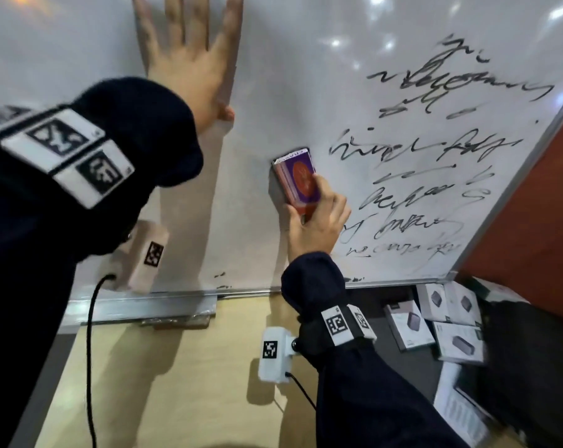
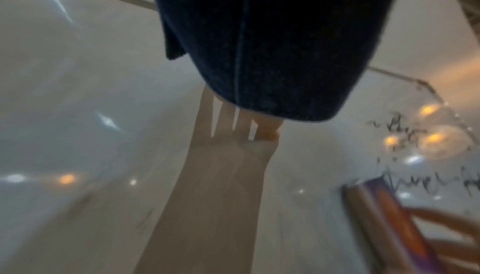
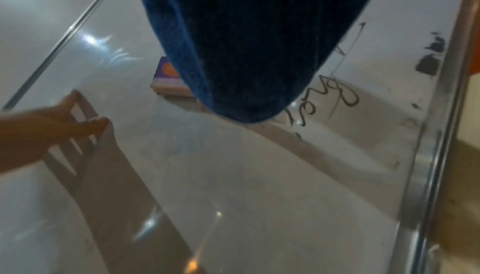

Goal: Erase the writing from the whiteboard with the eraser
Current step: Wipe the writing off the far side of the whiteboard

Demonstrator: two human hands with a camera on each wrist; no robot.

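Left hand (image 1: pixel 189 66) lay flat, fingers spread, on the glossy whiteboard (image 1: pixel 273 76); fingertips cut off at top. Right hand (image 1: pixel 318 221) gripped the purple-and-orange block eraser (image 1: pixel 297 179), pressed to the board just left of the black scrawled writing (image 1: pixel 435 163). Writing was illegible; sleeves hid both hands in the wrist views.

dark navy sleeves (image 1: pixel 138 130), tagged wristbands (image 1: pixel 348 323)

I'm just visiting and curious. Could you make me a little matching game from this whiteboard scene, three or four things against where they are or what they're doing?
Things:
1 left hand
2 right hand
3 black writing
4 small boxes

States:
a covers the board's right part
b lie below the board's corner
c rests flat on the whiteboard
d grips the purple eraser

Pairs: 1-c, 2-d, 3-a, 4-b
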